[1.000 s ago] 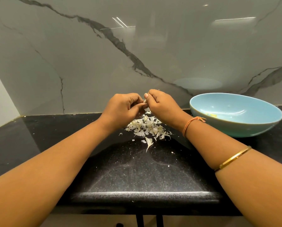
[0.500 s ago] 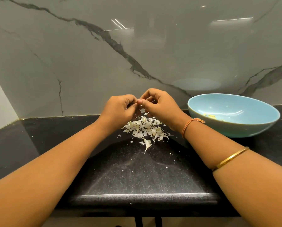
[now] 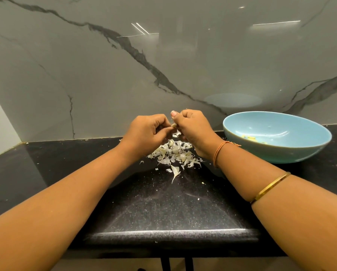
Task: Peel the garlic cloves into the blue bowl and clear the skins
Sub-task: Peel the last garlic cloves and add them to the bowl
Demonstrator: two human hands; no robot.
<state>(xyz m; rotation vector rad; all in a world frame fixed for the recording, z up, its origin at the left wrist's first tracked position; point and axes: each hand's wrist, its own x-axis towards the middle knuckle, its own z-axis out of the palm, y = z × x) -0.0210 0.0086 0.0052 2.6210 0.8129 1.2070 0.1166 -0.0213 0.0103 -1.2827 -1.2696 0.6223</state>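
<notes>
Both hands meet above a heap of white garlic skins on the black counter. My left hand and my right hand pinch one small garlic clove between their fingertips; most of the clove is hidden by the fingers. The right thumb points up over the clove. A blue bowl stands to the right, a little apart from my right wrist, with a few pale yellow peeled cloves lying at its bottom.
A glossy grey marble wall rises straight behind the counter. Small skin crumbs are scattered over the counter in front of the heap. The counter's front edge runs close below my forearms.
My right hand has turned, its thumb now raised above the clove. Both hands stay together over the skin heap. The bowl has not moved.
</notes>
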